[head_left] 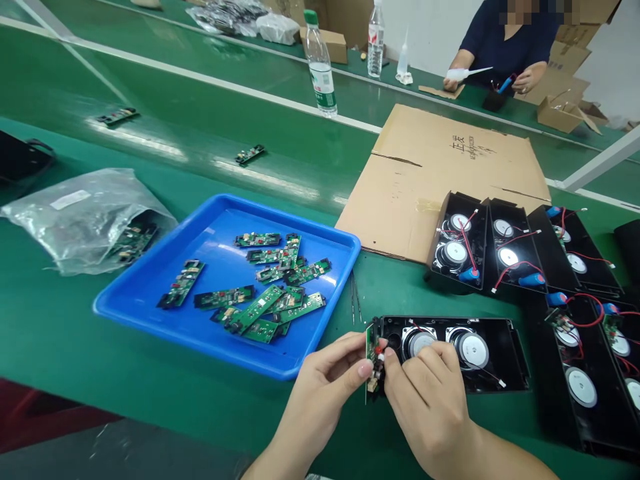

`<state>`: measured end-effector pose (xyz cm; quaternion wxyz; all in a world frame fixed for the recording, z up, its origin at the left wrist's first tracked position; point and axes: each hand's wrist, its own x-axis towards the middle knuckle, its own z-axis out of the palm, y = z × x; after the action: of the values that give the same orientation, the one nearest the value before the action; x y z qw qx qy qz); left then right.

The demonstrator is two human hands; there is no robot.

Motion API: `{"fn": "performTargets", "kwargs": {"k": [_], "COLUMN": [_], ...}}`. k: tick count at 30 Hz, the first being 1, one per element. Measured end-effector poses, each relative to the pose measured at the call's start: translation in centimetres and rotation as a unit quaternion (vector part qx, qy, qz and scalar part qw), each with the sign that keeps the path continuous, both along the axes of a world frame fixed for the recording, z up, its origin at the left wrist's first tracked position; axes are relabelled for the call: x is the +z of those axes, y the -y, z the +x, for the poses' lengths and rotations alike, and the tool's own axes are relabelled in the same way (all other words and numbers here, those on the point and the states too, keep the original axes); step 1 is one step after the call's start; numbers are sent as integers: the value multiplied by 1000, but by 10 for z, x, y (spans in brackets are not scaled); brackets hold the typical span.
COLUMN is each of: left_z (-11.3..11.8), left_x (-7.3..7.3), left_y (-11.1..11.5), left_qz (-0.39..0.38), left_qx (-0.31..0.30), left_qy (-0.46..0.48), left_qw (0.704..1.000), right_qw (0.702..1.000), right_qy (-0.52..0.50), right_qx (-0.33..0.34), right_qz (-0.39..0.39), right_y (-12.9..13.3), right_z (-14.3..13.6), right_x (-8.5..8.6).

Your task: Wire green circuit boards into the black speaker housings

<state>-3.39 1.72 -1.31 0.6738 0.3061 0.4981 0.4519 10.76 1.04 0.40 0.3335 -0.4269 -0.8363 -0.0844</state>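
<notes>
My left hand [330,373] is closed on a green circuit board [371,363], held upright on edge between thumb and fingers. My right hand [430,393] is closed, its thumb and fingertips pinched against the board's component side near small red and white parts. What those fingertips grip is too small and hidden to make out. Under and behind the right hand lies an open black speaker housing [500,333] with two round speakers [473,350] in it. A thin wire with a white plug [502,383] rests at its right side.
A blue tray [150,333] holds several circuit boards. Tweezers [355,300] lie beside it. At left is a plastic bag [75,220] of boards. Several wired black housings [460,240] stand at right by flat cardboard [450,167]. A co-worker [505,53] sits across, beyond a bottle [321,73].
</notes>
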Motion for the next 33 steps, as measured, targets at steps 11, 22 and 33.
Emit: {"fn": "performTargets", "kwargs": {"k": [11, 22, 33], "left_z": [-4, -3, -9], "left_x": [-1, 9, 10], "left_y": [0, -6, -1], "left_qz": [-3, 2, -36], "left_qx": [-6, -21, -8], "left_qy": [29, 34, 80], "left_qw": [1000, 999, 996], "right_qw": [999, 996, 971], "right_qy": [30, 43, 72], "right_qx": [30, 78, 112], "right_qz": [-6, -2, -201], "right_y": [-5, -10, -17], "right_z": [2, 5, 52], "right_x": [9, 8, 17]}}
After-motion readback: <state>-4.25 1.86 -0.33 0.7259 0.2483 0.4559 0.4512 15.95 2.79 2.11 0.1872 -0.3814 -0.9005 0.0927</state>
